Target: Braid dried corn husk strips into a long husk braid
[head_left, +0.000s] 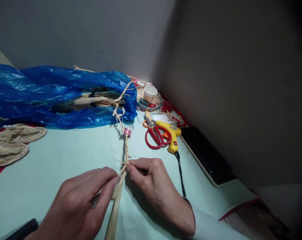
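A pale braid of dried plant fibre (126, 146) runs from the blue bag towards me, and a pink binder clip (128, 131) grips it partway along. My right hand (152, 181) pinches the near end of the braid between thumb and forefinger. Just left of it, my left hand (83, 196) is closed on a loose fibre strand (122, 171) that leads out of the braid. A wider flat strand (113, 216) hangs down between both hands towards the bottom edge.
A blue plastic bag (61, 80) holds more dried strips. Red-handled scissors (155, 136), a yellow glue gun (174, 136) and a dark-screened tablet (208, 155) lie at right. Behind them, a woven tray (141, 91) carries a white cup (150, 93). Woven fibre soles (9, 153) lie left.
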A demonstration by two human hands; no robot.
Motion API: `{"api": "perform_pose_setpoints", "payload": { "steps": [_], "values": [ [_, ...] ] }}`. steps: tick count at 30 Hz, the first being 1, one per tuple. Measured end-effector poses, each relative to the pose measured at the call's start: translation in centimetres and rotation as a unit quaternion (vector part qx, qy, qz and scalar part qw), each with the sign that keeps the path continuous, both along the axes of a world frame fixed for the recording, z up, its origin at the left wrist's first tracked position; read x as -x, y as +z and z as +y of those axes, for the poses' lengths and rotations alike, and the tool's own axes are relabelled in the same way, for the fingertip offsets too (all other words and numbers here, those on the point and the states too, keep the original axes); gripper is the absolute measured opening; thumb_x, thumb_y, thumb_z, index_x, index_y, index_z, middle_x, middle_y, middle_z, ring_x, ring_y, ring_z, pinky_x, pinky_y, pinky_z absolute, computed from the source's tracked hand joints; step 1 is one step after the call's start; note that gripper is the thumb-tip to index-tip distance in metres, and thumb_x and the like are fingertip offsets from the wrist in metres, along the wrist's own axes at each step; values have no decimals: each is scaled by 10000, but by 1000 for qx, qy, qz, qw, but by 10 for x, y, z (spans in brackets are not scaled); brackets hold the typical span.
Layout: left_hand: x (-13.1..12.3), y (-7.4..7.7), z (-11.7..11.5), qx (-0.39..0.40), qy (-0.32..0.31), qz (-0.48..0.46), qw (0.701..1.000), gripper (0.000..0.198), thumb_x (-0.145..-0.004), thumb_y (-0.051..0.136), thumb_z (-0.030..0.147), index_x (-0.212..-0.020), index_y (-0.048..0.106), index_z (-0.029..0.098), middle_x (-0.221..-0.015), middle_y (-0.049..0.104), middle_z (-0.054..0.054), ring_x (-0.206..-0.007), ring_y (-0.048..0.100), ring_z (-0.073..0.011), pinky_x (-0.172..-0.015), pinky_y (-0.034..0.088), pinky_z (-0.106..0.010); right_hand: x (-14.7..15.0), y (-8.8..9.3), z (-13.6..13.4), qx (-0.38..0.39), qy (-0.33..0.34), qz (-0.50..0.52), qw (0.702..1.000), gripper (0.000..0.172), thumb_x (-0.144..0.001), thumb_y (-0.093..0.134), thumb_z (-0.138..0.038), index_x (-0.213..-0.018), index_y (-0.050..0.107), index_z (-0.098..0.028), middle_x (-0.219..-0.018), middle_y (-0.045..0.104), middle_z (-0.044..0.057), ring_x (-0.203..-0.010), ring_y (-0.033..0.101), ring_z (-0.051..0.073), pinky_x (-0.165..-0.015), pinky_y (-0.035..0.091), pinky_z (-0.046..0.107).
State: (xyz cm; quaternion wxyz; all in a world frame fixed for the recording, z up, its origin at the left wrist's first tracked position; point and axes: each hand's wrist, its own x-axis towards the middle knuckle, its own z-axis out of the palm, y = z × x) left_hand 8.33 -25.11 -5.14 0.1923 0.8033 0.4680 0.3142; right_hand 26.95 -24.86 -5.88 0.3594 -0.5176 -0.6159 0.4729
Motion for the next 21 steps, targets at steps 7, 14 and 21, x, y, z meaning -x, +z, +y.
{"api": "perform_pose_setpoints", "payload": {
  "steps": [7, 14, 21],
  "values": [
    [-9, -11, -12, -206, -133, 134, 960, 295, -847, 558, 53, -1007, 728, 235, -722, 760, -56, -606, 663, -224, -637, 482, -327, -4, 0, 2, 29, 30, 87, 995, 363, -934, 513, -312, -603, 535, -165, -629, 403, -31, -632, 340, 118, -591, 294, 255],
    [-16, -25, -28, -245, -100, 164, 950, 445, -899, 413, 9, -1256, 636, 154, -937, 771, -151, -896, 688, -304, -820, 510, -416, -6, 9, 2, 88, 56, 222, 970, 268, -913, 593, -276, -732, 748, -153, -678, 642, 18, -823, 611, 178, -920, 445, 304],
    [-11, 9, 6, 105, -9, -63, 992, 190, -931, 584, 360, -802, 659, 243, -829, 685, -44, -819, 623, -240, -742, 466, -340, -9, 5, 2, 55, 44, 194, 978, 275, -914, 589, -273, -685, 694, -162, -751, 682, 24, -781, 594, 175, -820, 446, 285]
  ]
}}
